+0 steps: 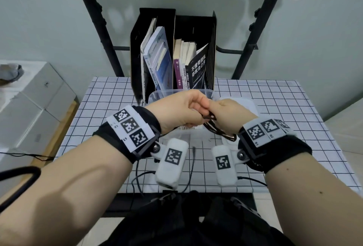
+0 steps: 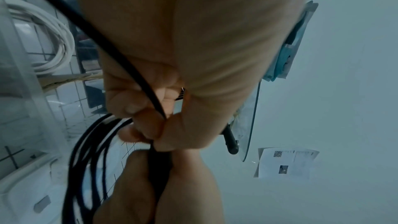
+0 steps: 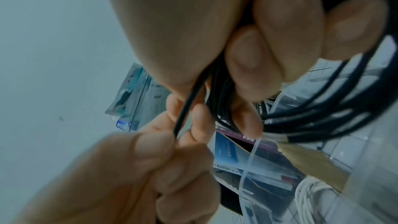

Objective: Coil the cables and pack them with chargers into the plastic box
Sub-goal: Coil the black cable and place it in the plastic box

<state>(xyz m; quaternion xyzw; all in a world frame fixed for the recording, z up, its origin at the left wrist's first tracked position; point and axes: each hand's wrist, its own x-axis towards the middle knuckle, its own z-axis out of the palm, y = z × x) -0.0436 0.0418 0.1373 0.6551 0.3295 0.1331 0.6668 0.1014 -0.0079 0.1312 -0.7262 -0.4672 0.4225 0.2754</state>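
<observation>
Head view — two hands [image 1: 176, 112], one black cable [image 1: 218, 130]

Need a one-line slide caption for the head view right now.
Both hands, left hand and right hand, grip a coiled black cable above the clear plastic box on a checked tablecloth.

The black book [image 1: 197, 69] in the file holder [image 1: 137, 53] reads "不懂带团队 你就自己累"; other print is illegible.
</observation>
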